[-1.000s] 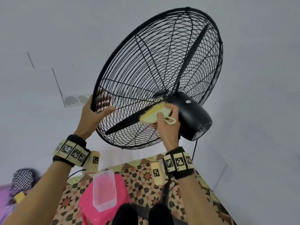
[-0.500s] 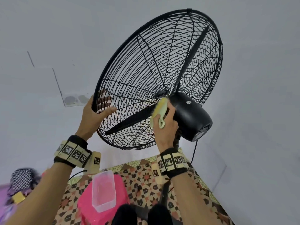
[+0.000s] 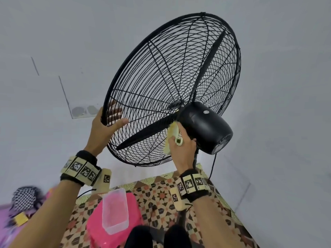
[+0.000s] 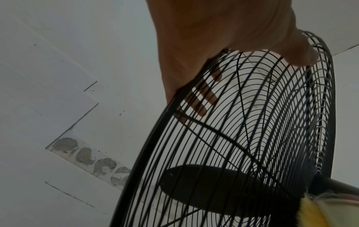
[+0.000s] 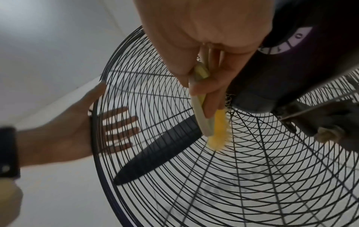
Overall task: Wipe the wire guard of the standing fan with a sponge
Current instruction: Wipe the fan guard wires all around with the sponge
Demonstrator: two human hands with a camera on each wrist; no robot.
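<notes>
Far left of the hands, low down, lies a blurred black-and-white checked cloth [image 3: 25, 196] on something purple. The left hand [image 3: 103, 129] grips the left rim of the black wire guard [image 3: 143, 72], thumb on the near side and fingers spread flat on the far side, seen through the wires. Below and between the two forearms a clear plastic container [image 3: 115, 210] sits on a pink box [image 3: 114, 230], over a patterned mat [image 3: 161, 194] on the floor. Between the hands, inside the guard, one dark fan blade [image 3: 143, 135] points down toward the left hand. The right hand [image 3: 182, 149] is closed around a yellow sponge [image 3: 172, 131] with a pale handle; its fuzzy yellow edge presses against the guard's wires close to the hub, just beside the black motor housing [image 3: 206, 126]. In the right wrist view the fingers [image 5: 211, 98] are curled along the handle, with the yellow edge touching the wires. A black cord [image 3: 213, 167] hangs from the housing to the right of that hand.
</notes>
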